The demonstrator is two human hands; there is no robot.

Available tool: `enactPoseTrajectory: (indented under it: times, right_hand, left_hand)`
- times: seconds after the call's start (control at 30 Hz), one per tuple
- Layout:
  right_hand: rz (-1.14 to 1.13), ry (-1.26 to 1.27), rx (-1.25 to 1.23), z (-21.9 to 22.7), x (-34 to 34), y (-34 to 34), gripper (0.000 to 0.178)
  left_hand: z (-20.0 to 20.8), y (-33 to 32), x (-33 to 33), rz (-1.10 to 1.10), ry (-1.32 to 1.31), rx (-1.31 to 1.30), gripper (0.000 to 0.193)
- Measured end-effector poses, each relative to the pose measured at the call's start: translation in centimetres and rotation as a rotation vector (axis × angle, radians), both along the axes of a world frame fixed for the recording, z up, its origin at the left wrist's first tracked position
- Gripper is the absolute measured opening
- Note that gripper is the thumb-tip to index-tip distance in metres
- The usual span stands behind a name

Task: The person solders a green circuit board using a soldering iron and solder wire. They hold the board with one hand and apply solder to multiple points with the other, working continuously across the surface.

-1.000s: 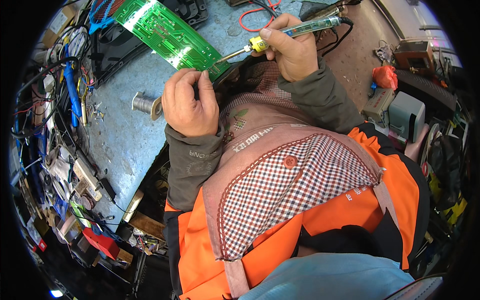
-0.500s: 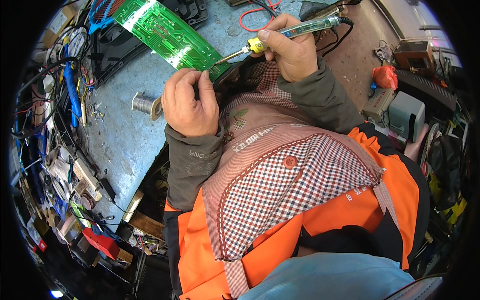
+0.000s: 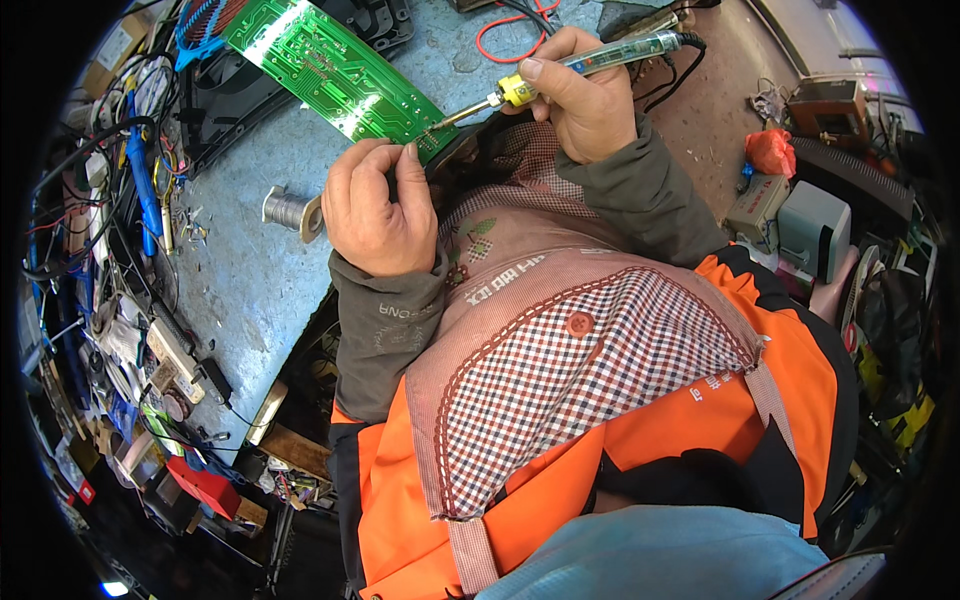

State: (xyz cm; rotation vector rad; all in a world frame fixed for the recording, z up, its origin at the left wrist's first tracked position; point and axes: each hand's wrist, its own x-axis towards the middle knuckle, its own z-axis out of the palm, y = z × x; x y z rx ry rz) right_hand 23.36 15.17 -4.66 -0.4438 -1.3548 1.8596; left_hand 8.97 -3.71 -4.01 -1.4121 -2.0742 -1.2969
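Over the worn blue counter (image 3: 245, 285), a long green rectangular circuit board (image 3: 340, 82) slants at far left. The left hand (image 3: 380, 212) meets its near end, grip impossible to tell; the right hand (image 3: 592, 108) clasps a slim yellow-collared soldering iron (image 3: 516, 90).

Glossy circuit board (image 3: 340, 75), metal soldering tip (image 3: 465, 113), cloth apron (image 3: 560, 385)

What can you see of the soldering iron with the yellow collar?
The slender soldering iron has a translucent bluish, plastic-looking handle, a bright yellow collar and a bare metal shaft. The bare right hand grips it near the collar, and it slants down to the left in the picture. A black cord leaves its upper end. Its tip is at the long green circuit board; contact is too small to confirm.
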Motion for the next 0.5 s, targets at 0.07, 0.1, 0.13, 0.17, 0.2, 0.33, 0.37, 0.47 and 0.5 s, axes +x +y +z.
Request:
enactPoseTrajectory:
  times: [0.07, 0.1, 0.13, 0.17, 0.2, 0.33, 0.37, 0.47, 0.5]
  right_hand:
    - [-0.006, -0.005, 0.004, 0.14, -0.02, -0.11, 0.014]
    - [-0.009, -0.008, 0.007, 0.18, -0.02, -0.14, 0.014]
    - [-0.011, -0.011, 0.016, 0.15, -0.02, -0.12, 0.014]
    - [-0.012, -0.015, 0.025, 0.09, -0.01, -0.09, 0.014]
    - [-0.015, -0.019, 0.034, 0.06, 0.0, -0.06, 0.014]
    - [-0.016, -0.026, 0.031, 0.1, 0.02, -0.11, 0.015]
    - [-0.015, -0.027, 0.029, 0.14, -0.01, -0.16, 0.014]
    - [-0.013, -0.028, 0.034, 0.23, 0.01, -0.2, 0.014]
    - [-0.013, -0.027, 0.038, 0.23, 0.02, -0.2, 0.014]
  left_hand:
    - [-0.04, 0.03, 0.05, 0.0, -0.006, 0.001, 0.014]
    - [-0.07, 0.03, 0.05, 0.002, -0.005, 0.0, 0.014]
    - [-0.07, 0.04, 0.05, 0.004, -0.006, -0.001, 0.014]
    - [-0.07, 0.04, 0.05, 0.005, -0.006, -0.002, 0.014]
    - [-0.07, 0.05, 0.06, 0.006, -0.009, -0.003, 0.014]
    - [-0.07, 0.04, 0.13, 0.011, -0.013, -0.007, 0.014]
    - [-0.07, 0.03, 0.15, 0.012, -0.013, -0.008, 0.014]
    - [-0.27, 0.03, 0.02, 0.012, -0.003, -0.003, 0.014]
    - [-0.28, 0.06, 0.03, 0.011, -0.003, -0.002, 0.014]
